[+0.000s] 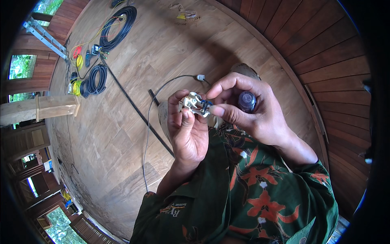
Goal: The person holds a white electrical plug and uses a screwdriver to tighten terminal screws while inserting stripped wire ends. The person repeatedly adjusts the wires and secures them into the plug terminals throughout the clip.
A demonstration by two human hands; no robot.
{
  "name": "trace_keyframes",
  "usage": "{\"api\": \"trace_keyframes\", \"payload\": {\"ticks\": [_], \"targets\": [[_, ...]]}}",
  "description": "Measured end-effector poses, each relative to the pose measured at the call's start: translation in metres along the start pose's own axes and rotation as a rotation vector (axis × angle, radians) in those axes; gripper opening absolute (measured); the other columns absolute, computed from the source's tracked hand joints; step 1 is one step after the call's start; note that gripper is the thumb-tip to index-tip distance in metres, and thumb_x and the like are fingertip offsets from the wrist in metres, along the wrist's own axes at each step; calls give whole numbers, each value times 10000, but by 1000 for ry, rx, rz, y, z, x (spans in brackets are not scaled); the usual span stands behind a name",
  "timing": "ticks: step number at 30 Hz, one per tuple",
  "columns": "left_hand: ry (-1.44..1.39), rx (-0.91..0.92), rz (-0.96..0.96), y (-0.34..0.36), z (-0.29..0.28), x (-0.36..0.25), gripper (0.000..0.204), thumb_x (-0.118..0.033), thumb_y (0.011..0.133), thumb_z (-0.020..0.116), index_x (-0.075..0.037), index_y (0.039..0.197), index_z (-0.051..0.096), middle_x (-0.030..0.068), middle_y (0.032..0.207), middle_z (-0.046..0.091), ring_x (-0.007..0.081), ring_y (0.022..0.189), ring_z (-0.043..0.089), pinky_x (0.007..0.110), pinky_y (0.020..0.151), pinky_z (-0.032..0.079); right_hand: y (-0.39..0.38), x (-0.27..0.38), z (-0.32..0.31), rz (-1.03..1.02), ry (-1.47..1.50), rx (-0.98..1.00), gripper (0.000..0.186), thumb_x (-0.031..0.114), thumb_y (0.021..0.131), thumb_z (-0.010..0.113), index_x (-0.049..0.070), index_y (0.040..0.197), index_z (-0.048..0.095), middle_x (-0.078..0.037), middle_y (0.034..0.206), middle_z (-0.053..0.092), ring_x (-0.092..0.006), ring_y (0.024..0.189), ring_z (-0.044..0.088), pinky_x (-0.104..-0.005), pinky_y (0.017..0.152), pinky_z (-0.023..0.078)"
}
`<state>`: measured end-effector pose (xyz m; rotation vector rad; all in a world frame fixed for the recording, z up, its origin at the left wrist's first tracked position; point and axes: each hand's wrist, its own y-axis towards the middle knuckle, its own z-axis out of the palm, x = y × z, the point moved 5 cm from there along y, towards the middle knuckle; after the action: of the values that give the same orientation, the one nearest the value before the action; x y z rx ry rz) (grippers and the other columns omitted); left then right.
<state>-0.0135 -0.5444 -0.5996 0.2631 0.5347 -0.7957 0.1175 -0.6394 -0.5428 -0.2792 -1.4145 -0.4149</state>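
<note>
My left hand (188, 134) is closed round a small white plastic electrical fitting (191, 102), held up in front of my chest. Its inner parts are exposed, with short dark wire (206, 105) at its right end. The thumb and forefinger of my right hand (256, 110) pinch at that wire. Tucked in the palm of the same hand is a screwdriver (246, 101), of which only the dark, rounded handle end shows; its shaft is hidden. A grey cable (164, 87) with a pale connector (200, 77) lies beyond the fitting and passes behind my right fingers.
A long dark strip (134, 110) crosses the wooden floor (118, 150) to my left. Coils of black cable (118, 29) and yellow cord lie at the far left, near a ladder (44, 38). A wooden post (57, 107) stands left, and a plank wall (325, 61) curves along the right.
</note>
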Motion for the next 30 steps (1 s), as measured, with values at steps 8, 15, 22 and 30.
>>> {"api": "trace_keyframes", "payload": {"ticks": [8, 15, 22, 30], "targets": [[116, 1, 35, 0, -1, -4, 445, -118, 1037, 631, -24, 1423, 430, 156, 1293, 598, 206, 1184, 618, 357, 1022, 545, -4, 12, -2, -99, -276, 20, 307, 43, 853, 784, 3, 1150, 719, -88, 923, 711, -136, 809, 651, -286, 728, 512], [357, -10, 132, -3, 0, -9, 493, -162, 1034, 643, -27, 1452, 419, 187, 1287, 589, 210, 1170, 602, 367, 1003, 520, -4, 13, -3, -276, -487, -16, 342, 68, 803, 829, 31, 1136, 762, -104, 978, 718, -209, 839, 669, -331, 708, 518], [459, 40, 138, -2, 0, -8, 507, -206, 1054, 618, -25, 1481, 413, 158, 1281, 591, 200, 1139, 608, 351, 971, 529, -5, 12, 2, -319, -515, -28, 387, -20, 742, 847, 26, 1114, 755, -102, 958, 708, -235, 847, 682, -352, 731, 538], [632, 38, 168, -1, 4, -14, 500, -151, 1038, 636, 62, 1454, 458, 163, 1230, 632, 172, 1077, 621, 315, 941, 527, -8, 15, 1, -340, -556, -51, 296, 28, 724, 881, 34, 973, 722, -78, 887, 679, -240, 792, 670, -362, 688, 518]]}}
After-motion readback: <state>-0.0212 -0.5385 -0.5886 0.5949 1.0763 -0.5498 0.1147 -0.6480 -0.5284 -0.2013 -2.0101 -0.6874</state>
